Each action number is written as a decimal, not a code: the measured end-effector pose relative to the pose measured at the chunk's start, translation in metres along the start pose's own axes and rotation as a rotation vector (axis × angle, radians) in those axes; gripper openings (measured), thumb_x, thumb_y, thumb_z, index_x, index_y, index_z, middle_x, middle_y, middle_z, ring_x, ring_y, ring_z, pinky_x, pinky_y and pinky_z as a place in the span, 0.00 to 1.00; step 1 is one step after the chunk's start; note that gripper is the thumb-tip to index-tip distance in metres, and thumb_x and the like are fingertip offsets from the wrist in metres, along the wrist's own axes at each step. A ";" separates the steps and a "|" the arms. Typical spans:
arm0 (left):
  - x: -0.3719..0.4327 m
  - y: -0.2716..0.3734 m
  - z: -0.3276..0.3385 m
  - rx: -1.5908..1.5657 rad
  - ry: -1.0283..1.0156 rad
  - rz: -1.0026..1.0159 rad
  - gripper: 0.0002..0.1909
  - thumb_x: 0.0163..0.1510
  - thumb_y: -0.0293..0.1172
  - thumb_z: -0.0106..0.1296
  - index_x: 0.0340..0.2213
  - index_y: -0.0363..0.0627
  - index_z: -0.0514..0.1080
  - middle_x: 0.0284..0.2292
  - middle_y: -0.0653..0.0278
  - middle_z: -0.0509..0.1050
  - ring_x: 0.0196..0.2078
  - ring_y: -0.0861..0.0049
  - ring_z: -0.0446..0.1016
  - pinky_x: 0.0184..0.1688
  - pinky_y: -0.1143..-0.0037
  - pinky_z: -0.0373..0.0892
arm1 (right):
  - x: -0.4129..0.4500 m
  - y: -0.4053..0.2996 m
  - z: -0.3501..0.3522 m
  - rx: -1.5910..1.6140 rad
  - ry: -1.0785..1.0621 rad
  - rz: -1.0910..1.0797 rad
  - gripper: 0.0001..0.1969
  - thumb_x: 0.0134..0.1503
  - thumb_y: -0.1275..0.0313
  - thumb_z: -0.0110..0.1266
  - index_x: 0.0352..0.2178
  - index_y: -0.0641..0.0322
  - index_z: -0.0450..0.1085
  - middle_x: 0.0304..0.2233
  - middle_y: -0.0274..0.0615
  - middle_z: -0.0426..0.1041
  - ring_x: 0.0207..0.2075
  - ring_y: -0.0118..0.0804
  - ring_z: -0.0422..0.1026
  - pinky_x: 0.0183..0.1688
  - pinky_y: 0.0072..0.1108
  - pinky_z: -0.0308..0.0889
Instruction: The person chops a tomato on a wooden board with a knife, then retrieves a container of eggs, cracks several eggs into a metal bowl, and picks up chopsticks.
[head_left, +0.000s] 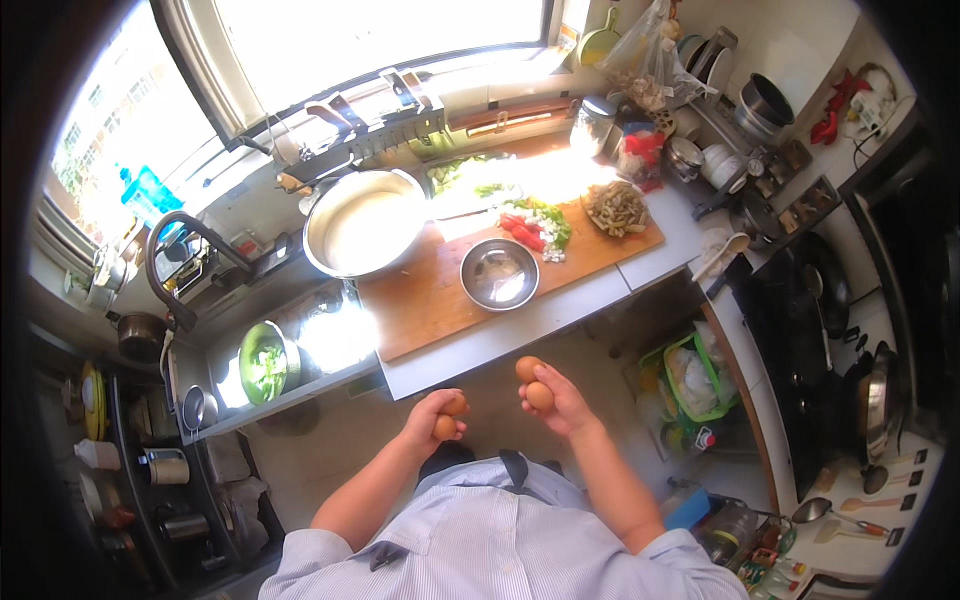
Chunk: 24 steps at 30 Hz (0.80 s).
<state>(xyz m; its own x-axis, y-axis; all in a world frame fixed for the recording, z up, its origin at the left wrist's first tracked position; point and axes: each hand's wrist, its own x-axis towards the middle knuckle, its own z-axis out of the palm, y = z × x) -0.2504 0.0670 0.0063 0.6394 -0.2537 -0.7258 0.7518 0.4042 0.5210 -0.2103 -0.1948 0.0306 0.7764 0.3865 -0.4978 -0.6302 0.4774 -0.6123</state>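
My left hand (433, 421) holds two brown eggs (445, 427) in front of my shirt. Two more brown eggs (539, 395) are gripped in my right hand (559, 405), just off the counter's front edge. Beyond them, a steel bowl (499, 274) with something pale in it sits on a wooden cutting board (420, 319). Behind the bowl lie chopped red pieces (523, 232), white bits and green pieces. A heap of brownish strips (616, 208) is at the board's right end. A large pot (365, 223) with pale contents stands at its left end.
The sink at left holds a green colander (264, 363) with cut greens, under a dark faucet (171, 300). Glare hides part of the board. A knife rack (375, 124) and a glass jar (592, 126) stand behind. Right are a black stove (817, 390) and a green basket (694, 379) below.
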 end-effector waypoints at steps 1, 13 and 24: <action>0.000 0.009 -0.007 -0.039 0.001 0.034 0.17 0.55 0.41 0.48 0.43 0.46 0.65 0.36 0.57 0.71 0.23 0.72 0.72 0.24 0.74 0.71 | 0.011 -0.006 0.012 -0.010 -0.042 0.004 0.14 0.60 0.61 0.48 0.43 0.56 0.63 0.26 0.39 0.72 0.24 0.30 0.71 0.26 0.18 0.68; 0.043 0.046 0.003 0.004 -0.146 -0.056 0.17 0.56 0.43 0.45 0.41 0.46 0.64 0.35 0.56 0.71 0.22 0.72 0.71 0.23 0.72 0.72 | 0.038 -0.088 -0.031 0.010 0.254 -0.141 0.18 0.57 0.56 0.51 0.43 0.54 0.64 0.26 0.36 0.72 0.22 0.28 0.71 0.21 0.15 0.63; 0.114 0.053 0.128 -0.002 0.050 -0.117 0.19 0.56 0.45 0.45 0.43 0.45 0.65 0.36 0.56 0.72 0.23 0.71 0.71 0.25 0.72 0.71 | 0.165 -0.275 -0.290 -0.677 0.923 -0.642 0.26 0.52 0.58 0.56 0.48 0.61 0.62 0.39 0.45 0.73 0.39 0.42 0.73 0.41 0.29 0.67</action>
<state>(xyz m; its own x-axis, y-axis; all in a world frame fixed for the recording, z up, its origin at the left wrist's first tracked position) -0.1169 -0.0534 0.0083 0.5386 -0.2552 -0.8030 0.8203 0.3765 0.4306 0.0909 -0.4915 -0.0613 0.8201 -0.5675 -0.0733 -0.2366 -0.2198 -0.9464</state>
